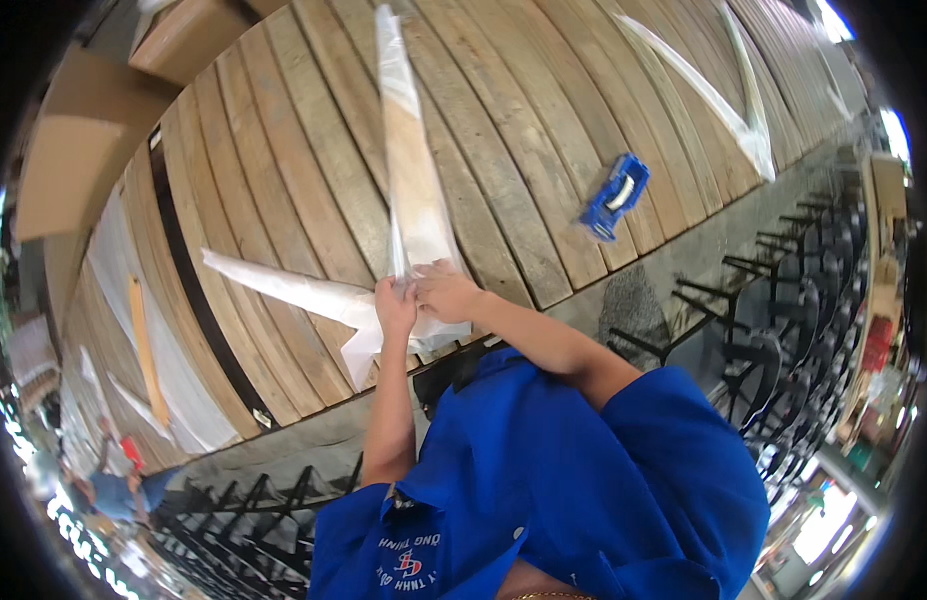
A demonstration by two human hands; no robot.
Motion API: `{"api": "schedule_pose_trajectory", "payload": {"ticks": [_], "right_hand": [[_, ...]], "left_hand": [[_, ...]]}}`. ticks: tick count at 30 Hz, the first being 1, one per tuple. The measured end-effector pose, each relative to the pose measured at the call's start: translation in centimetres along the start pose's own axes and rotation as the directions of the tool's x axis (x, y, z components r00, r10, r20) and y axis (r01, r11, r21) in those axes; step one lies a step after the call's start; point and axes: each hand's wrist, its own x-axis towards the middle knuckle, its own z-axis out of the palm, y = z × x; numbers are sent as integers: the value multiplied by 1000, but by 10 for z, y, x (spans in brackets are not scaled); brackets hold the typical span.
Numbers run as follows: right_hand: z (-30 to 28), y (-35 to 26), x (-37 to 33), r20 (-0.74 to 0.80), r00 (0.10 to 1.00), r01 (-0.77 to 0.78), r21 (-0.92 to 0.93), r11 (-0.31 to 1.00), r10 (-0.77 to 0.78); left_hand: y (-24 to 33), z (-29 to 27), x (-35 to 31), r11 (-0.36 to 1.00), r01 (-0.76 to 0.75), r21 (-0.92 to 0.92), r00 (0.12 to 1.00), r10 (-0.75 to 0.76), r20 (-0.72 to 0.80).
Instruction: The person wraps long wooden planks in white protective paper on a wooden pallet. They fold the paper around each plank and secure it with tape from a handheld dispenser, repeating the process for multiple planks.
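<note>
Two bare hands meet at the wide joint of a V-shaped piece in white translucent wrap point(417, 185), and that piece lies right in front of the person on the slatted wooden table point(309, 200), the joint close to the near edge! Here's the left hand point(396, 308), upright at the joint, fingers bunched against the wrap; whether they pinch it, I cannot tell. And the right hand point(448, 291) comes across from the other side, laid over the joint, fingers bent and close to the left's; its exact hold I cannot tell either. One long arm of the V runs away across the slats, the other out to the left. Over to the right, a blue tape dispenser point(616, 198) sits well apart on the boards, and beyond it, another wrapped V-shaped piece point(752, 138)!
</note>
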Motion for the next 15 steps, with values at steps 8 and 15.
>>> {"api": "schedule_pose_trajectory", "payload": {"ticks": [8, 15], "right_hand": [[-167, 67, -232, -447, 340, -738, 418, 529, 827], [-104, 194, -247, -331, 108, -326, 879, 348, 938]], "left_hand": [[-28, 44, 2, 979, -82, 186, 990, 102, -101], [32, 25, 3, 936, 51, 348, 999, -43, -32]]}}
